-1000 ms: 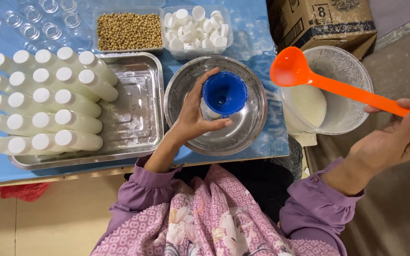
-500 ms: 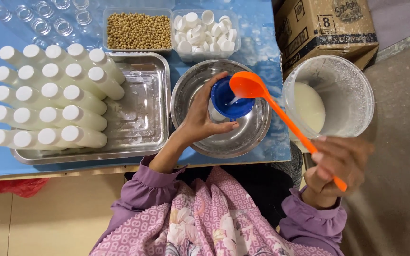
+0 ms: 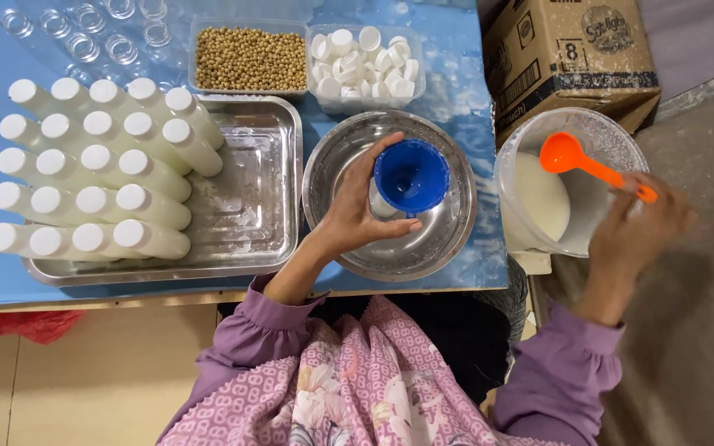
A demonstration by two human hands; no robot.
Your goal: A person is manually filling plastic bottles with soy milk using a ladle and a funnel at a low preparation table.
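The left hand [image 3: 355,216] curls around a white plastic bottle [image 3: 380,202] that stands inside a round stainless steel bowl [image 3: 448,223], with a blue plastic funnel [image 3: 411,176] seated in the bottle's mouth. The right hand [image 3: 640,225] is closed on the handle of an orange plastic ladle [image 3: 576,159], whose scoop hangs over a clear plastic bucket of white liquid [image 3: 609,140] just to the right of the blue table [image 3: 464,91]. To the left of the bowl, a rectangular steel tray [image 3: 258,206] holds rows of capped white bottles [image 3: 92,169] lying on their sides. Behind the bowl sit a clear tub of tan soybeans [image 3: 249,58] and a clear tub of white caps [image 3: 365,59]. Empty clear bottles [image 3: 84,33] stand at the far left corner, and a brown cardboard box [image 3: 572,58] stands behind the bucket.
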